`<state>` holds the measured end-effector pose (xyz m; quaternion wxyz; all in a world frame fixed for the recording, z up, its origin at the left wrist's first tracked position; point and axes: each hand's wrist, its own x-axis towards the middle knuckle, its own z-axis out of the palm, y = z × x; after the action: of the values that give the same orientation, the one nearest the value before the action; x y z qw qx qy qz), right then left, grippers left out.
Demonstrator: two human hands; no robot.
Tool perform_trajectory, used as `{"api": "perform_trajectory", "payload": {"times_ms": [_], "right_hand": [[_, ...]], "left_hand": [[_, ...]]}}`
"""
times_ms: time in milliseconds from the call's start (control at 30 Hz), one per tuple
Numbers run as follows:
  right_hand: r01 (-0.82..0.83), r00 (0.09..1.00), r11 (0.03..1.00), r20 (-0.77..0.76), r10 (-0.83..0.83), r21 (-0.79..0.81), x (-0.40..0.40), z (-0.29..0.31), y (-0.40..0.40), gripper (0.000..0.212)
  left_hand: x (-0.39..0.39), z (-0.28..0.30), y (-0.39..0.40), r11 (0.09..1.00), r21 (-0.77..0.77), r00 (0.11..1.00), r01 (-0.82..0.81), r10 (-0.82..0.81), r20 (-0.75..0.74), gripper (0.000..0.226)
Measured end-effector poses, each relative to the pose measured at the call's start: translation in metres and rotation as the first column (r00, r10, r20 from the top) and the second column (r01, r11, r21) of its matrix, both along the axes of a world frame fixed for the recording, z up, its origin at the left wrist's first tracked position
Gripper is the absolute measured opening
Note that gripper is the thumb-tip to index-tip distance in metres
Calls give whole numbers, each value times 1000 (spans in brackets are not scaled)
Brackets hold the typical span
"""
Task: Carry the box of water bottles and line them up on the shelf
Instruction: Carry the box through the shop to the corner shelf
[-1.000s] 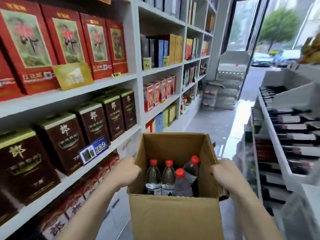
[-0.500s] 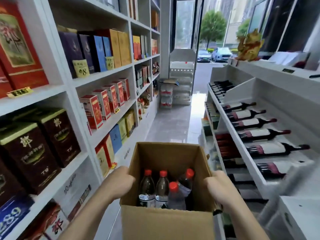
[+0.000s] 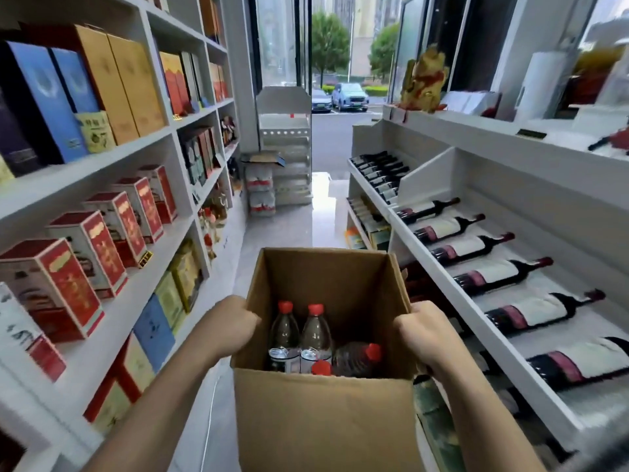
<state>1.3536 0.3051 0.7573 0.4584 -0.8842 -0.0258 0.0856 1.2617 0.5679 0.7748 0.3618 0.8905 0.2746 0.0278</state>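
Cardboard box, open-topped, brown, held in the aisle between two runs of white shelving. Contents: four water bottles, clear with red caps; two stand upright against the box's left inner wall, a third lies tilted toward the right inner wall, a fourth shows only its cap at the near edge. The rest of the box's inside is bare cardboard. Left hand: fingers curled shut over the box's left rim. Right hand: fingers closed over the box's right rim, knuckles up. To the left of the box, wall shelves packed with red, gold, green and blue gift cartons, fronts flush with the shelf edges. To the right of the box, a sloped rack of dark wine bottles lying on their sides, its lower edge just beside the box's right wall. Beyond the box, pale tiled floor runs open to a small white display stand beside a glass doorway.
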Motion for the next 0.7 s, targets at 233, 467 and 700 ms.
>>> {"api": "perform_trajectory", "payload": {"times_ms": [233, 467, 700], "right_hand": [[1, 1000, 999, 3, -1, -48, 129, -6, 67, 21], [-52, 999, 995, 12, 53, -83, 278, -3, 138, 21], [-112, 994, 991, 3, 112, -79, 435, 7, 218, 18]], "left_hand": [[134, -17, 73, 997, -79, 1000, 21, -21, 2, 23], [275, -26, 136, 991, -127, 998, -53, 49, -33, 16], [421, -13, 210, 990, -74, 993, -121, 120, -20, 11]]}}
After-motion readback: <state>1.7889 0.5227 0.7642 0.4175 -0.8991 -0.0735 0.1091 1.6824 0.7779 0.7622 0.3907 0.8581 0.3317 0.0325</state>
